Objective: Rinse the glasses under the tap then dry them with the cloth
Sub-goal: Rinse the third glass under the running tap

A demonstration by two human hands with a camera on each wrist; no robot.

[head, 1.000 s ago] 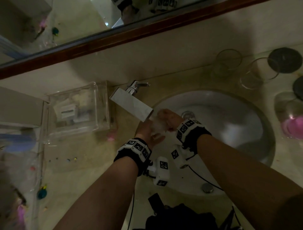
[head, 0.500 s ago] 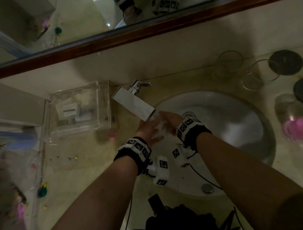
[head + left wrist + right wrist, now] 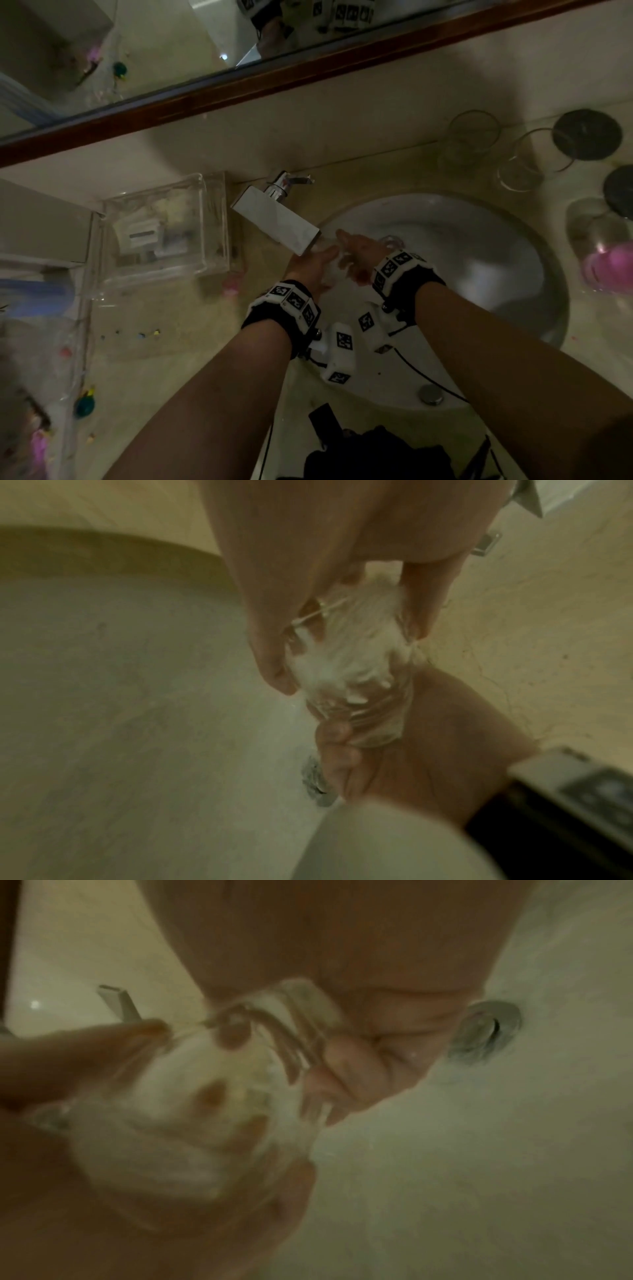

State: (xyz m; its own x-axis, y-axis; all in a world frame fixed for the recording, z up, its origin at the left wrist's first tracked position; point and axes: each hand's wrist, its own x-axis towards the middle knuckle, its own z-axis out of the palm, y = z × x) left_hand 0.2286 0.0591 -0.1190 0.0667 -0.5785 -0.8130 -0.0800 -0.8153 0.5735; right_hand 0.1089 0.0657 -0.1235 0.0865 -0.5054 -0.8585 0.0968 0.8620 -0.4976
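A clear glass (image 3: 337,265) full of white frothing water is held between both hands, just under the flat spout of the tap (image 3: 277,219) and over the sink (image 3: 548,274). My left hand (image 3: 313,265) grips its upper part, fingers and thumb around the rim end (image 3: 349,664). My right hand (image 3: 358,253) curls its fingers around the thick base of the glass (image 3: 308,1020). Two more empty glasses (image 3: 474,137) (image 3: 524,161) stand on the counter at the back right. I cannot make out a cloth.
A third glass holding something pink (image 3: 603,246) and two dark round lids (image 3: 587,134) sit at the right. A clear plastic box (image 3: 161,229) stands left of the tap. The drain (image 3: 486,1031) lies beyond my right hand. A mirror runs along the wall.
Both hands have stayed under the spout and shifted the glass slightly. My left fingers now reach further up towards the spout.
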